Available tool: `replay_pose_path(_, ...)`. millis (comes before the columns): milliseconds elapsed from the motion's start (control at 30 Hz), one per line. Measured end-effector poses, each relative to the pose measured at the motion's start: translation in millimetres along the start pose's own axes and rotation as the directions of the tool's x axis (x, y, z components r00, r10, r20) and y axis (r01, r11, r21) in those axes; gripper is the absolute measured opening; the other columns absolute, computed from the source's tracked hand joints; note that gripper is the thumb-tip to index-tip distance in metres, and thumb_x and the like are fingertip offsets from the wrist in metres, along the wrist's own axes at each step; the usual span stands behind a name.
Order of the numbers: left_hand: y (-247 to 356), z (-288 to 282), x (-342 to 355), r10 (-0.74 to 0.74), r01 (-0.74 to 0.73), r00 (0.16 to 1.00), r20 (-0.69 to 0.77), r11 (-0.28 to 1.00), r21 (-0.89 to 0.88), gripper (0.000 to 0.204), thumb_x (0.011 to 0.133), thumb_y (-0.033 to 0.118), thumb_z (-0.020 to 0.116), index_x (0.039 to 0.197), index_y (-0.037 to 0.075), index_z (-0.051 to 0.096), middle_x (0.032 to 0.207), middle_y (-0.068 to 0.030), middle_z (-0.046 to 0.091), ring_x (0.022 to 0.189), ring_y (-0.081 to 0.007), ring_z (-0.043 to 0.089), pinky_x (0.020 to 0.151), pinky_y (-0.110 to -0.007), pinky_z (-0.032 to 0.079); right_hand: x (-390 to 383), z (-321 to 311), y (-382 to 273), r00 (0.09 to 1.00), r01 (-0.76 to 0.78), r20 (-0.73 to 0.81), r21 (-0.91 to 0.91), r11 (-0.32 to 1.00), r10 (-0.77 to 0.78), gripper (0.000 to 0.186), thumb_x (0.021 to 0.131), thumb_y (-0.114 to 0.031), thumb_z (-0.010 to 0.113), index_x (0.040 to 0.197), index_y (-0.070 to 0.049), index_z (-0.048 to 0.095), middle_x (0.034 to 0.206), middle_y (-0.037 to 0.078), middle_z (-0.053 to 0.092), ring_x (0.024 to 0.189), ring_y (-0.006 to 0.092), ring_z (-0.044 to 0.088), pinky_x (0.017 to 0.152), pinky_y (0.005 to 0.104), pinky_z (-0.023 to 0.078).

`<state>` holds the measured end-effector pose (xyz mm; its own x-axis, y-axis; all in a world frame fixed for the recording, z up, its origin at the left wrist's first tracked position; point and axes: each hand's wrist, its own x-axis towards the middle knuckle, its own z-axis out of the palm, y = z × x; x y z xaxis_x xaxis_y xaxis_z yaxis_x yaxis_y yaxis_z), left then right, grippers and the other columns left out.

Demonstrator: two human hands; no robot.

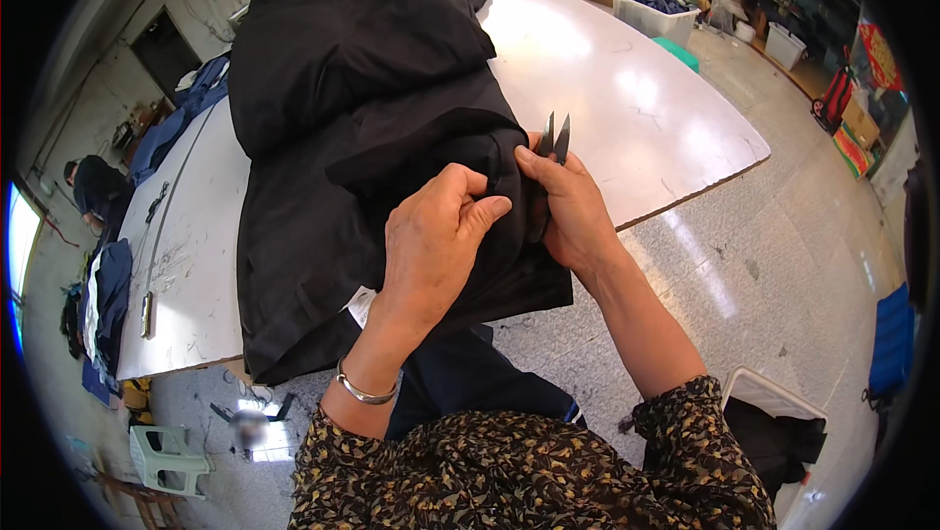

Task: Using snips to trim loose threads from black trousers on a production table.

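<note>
Black garments, apparently trousers [362, 50], lie in a thick pile across the white table and drape over its near edge. My right hand [576, 205] is closed around small thread snips [560, 138], their two pointed blades sticking up past the fingers. Its thumb also presses a black fabric edge. Just left of it, my left hand [431, 236] is closed in a pinch beside the folded cloth; whatever the fingertips hold is too small to make out. A white label [360, 307] shows by the left wrist.
The white table [627, 80] reaches away to the far right. Blue garments [171, 134] lie along its left edge. A person [96, 187] bends at the far left. A pale green stool [168, 457] stands lower left; a white bin [774, 403] with black cloth stands lower right.
</note>
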<state>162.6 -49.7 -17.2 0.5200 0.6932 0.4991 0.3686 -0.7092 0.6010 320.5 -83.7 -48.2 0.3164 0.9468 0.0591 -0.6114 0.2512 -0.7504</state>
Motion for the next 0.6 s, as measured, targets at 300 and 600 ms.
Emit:
replay_pose_path(300,4,0,-11,0.277,-0.269,0.953,-0.124,0.960,0.077,0.019,0.094,0.011,0.064,0.079,0.004,0.055,0.068,-0.0104,0.055,0.055,-0.0285,0.055,0.052,-0.035,0.042,-3,-1,-3,0.996,0.079,0.044,-0.157,0.984,-0.073,0.009,0.096,-0.014,0.063,0.103,-0.007,0.062,0.087,-0.004,0.059,0.078,0.0054,0.055,0.071,0.0237,0.048)
replay_pose_path(600,1,12,-34,0.187,-0.208,0.969,-0.162,0.970,-0.124,0.015,0.098,0.010,0.064,0.087,0.001,0.061,0.070,-0.0042,0.055,0.059,-0.0109,0.048,0.055,-0.025,0.039,-30,-27,-28,0.954,0.295,0.185,-0.730,0.617,-0.238,0.028,0.101,-0.028,0.057,0.114,-0.003,0.057,0.086,0.005,0.059,0.078,0.0112,0.057,0.069,0.0274,0.046)
